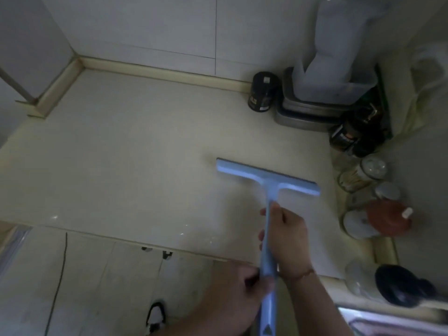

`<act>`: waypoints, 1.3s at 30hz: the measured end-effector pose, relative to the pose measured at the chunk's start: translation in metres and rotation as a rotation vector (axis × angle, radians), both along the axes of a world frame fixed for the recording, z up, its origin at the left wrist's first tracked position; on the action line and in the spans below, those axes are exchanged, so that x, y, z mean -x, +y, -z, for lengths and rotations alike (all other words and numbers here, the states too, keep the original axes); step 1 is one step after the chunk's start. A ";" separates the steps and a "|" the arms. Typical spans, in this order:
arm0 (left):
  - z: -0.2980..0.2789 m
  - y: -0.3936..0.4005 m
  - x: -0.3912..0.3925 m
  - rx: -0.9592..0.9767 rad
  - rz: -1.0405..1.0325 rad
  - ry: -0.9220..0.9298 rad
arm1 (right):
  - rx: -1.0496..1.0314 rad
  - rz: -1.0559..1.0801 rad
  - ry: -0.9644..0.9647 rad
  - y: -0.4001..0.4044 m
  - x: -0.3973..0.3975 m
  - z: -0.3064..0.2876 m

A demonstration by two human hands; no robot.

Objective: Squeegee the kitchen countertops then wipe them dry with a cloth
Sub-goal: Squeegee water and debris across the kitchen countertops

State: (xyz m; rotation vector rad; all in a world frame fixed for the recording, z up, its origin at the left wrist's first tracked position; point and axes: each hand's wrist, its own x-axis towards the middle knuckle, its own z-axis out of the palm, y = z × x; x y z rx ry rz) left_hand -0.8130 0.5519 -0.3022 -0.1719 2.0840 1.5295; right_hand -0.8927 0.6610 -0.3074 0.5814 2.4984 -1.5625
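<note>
A pale blue squeegee [268, 180] lies with its blade flat on the cream worktop [135, 151], right of the frame's centre, its handle running down toward the lower edge. Both hands are closed round that handle: the right hand [284, 235] grips it high up, just below the blade, fingers wrapped from the right; the left hand [244, 284] clasps it lower, past the worktop's front edge. Along the right side stand dark jars [263, 94], a stack of trays [308, 112] carrying a clear tub [337, 76], glass jars [363, 175] and a red-brown bottle [388, 218]. White wall tiles [145, 32] fill the top.
</note>
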 end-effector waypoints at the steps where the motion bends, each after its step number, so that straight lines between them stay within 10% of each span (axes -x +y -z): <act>1: 0.001 0.010 0.017 -0.013 -0.004 0.023 | -0.019 0.004 0.009 0.010 0.019 0.001; 18: -0.005 0.077 0.167 -0.363 -0.347 -0.513 | -0.422 -0.087 -0.146 0.057 0.184 0.019; 39: -0.010 0.053 -0.027 -0.296 -0.039 -0.662 | -0.518 -0.035 -0.250 0.039 -0.034 0.019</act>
